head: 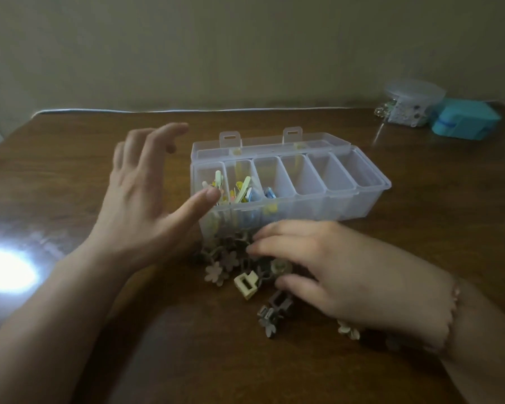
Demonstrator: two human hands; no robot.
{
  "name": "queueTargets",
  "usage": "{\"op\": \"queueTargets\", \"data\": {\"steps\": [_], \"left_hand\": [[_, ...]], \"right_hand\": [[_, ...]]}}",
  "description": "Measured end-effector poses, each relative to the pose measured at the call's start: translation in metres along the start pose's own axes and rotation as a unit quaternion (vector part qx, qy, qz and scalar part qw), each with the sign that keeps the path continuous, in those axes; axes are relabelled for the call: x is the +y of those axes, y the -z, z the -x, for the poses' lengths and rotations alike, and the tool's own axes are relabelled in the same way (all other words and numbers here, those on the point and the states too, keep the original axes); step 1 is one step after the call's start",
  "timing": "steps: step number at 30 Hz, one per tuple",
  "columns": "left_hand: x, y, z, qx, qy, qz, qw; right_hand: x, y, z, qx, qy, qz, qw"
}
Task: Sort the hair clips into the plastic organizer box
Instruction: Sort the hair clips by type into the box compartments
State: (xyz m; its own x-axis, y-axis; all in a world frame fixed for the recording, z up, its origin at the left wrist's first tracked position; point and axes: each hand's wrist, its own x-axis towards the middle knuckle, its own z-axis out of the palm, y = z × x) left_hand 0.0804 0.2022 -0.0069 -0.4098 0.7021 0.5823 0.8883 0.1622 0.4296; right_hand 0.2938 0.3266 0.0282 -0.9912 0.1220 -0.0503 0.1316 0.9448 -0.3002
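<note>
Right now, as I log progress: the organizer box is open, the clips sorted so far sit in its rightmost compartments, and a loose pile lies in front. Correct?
Not quite. In the head view the organizer box is open and the loose pile lies in front, but the sorted clips sit in its leftmost compartments; the right ones look empty.

From where I stand, no writing, label, brand or number can be read anywhere. The clear plastic organizer box [289, 182] carries no legible marking, and the teal case [465, 121] and the lidded container [411, 100] at the far right are too blurred to show any text.
</note>
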Motion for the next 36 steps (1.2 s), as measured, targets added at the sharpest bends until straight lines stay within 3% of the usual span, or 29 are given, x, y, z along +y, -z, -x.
{"op": "queueTargets", "data": {"steps": [2,6,12,22,28,34,36], "left_hand": [[0.011,-0.005,0.001,0.028,-0.046,-0.023,0.998],[0.014,-0.015,0.005,-0.026,-0.078,-0.079,0.993],[0.012,-0.019,0.006,-0.043,-0.059,-0.074,0.995],[0.003,-0.021,0.006,-0.079,-0.057,-0.011,0.995],[0.003,-0.020,0.005,-0.057,0.000,0.085,0.995],[-0.004,-0.023,0.005,-0.044,0.067,0.134,0.988],[-0.005,-0.025,0.004,-0.049,0.083,0.149,0.984]], "right_hand": [[0.008,0.015,0.007,0.019,-0.006,-0.008,1.000],[0.036,0.054,0.034,0.146,-0.075,-0.048,0.985],[0.052,0.043,0.026,-0.031,-0.200,0.049,0.978],[0.018,0.018,0.007,-0.018,-0.135,0.121,0.983],[0.009,0.006,0.003,0.025,-0.069,0.151,0.986],[0.023,0.022,0.011,0.057,-0.065,0.020,0.996],[0.030,0.031,0.014,0.093,-0.048,-0.076,0.992]]}}
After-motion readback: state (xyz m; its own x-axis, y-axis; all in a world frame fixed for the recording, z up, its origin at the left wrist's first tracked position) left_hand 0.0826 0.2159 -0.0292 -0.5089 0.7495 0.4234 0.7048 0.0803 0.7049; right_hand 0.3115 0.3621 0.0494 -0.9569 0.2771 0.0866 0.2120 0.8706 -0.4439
